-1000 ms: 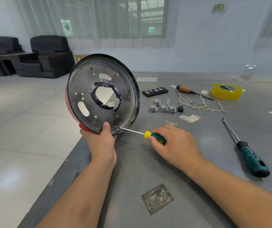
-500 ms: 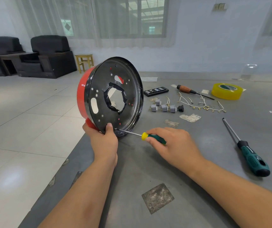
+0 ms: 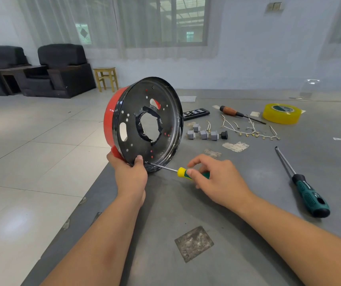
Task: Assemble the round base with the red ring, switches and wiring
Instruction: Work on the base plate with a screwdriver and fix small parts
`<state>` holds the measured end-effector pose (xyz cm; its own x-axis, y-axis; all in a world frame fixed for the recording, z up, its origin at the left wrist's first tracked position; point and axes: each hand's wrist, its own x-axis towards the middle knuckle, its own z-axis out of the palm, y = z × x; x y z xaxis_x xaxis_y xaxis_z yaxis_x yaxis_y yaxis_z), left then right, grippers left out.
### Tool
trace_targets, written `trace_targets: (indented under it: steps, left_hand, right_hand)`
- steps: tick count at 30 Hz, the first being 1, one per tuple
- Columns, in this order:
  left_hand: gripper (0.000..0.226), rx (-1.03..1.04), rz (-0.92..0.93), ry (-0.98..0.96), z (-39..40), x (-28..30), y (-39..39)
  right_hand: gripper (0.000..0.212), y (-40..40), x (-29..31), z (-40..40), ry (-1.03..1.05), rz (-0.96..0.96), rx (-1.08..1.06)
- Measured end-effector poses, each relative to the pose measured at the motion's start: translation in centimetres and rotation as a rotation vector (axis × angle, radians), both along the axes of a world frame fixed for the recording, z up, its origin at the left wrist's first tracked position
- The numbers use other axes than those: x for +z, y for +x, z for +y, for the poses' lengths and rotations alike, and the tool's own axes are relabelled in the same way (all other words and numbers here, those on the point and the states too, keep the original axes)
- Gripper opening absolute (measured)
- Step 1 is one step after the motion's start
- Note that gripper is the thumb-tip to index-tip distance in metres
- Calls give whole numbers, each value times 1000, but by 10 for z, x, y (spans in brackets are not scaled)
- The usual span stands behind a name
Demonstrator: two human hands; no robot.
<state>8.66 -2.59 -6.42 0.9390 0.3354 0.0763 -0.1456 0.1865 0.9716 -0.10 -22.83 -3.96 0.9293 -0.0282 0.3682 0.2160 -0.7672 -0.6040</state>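
Step in hand, by my read: driving a screw low on the round base (image 3: pixel 145 122), fixing it to the red ring (image 3: pixel 108 122); switches and wiring not yet fitted. Nearest: both forearms reach fwd over the grey table (image 3: pixel 237 234). L hand (image 3: pixel 129 176) grips the base's bottom rim, thumb up on the inner face, fingers behind out of view; base stands on edge, tilted, at the table's near-left edge. R hand (image 3: pixel 217 178), just right of the base, pinches the small yellow-green screwdriver (image 3: pixel 186 173) between thumb and fingertips, other fingers loosely spread; shaft runs left, tip at a hole beside the L thumb. Screw itself too small to see. Next move likely calls for tip kept seated, steady axial push while twirling, L hand bracing vs. rotation. Right of base, farther: large teal screwdriver (image 3: pixel 308 193) lying flat. Beyond base to right: grey switches (image 3: pixel 203 134), wire leads w/ terminals (image 3: pixel 250 131), wood-handled screwdriver (image 3: pixel 232 112), yellow tape roll (image 3: pixel 282 113).
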Motion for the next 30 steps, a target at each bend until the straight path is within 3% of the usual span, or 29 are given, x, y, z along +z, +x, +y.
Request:
trace_targets:
  steps: [3, 11, 16, 19, 25, 27, 30]
  left_hand:
    - [48, -42, 7, 3, -1, 2, -1]
    - [50, -158, 21, 167, 14, 8, -1]
    - [47, -184, -12, 275, 19, 6, -4]
    - [46, -183, -25, 284, 19, 5, -3]
    - [47, -177, -36, 279, 18, 5, -4]
    - [49, -177, -29, 263, 19, 4, -3]
    - [49, -170, -31, 258, 19, 3, -2]
  right_hand:
    - [11, 0, -1, 4, 149, 110, 20]
    - [27, 3, -1, -6, -25, 127, 47]
    - [19, 0, -10, -5, 148, 84, -43]
    - [25, -1, -3, -3, 212, 191, -51]
    - [29, 1, 14, 5, 789, 596, -41]
    - [40, 0, 14, 5, 705, 569, -23]
    - [34, -6, 14, 4, 166, 314, -76]
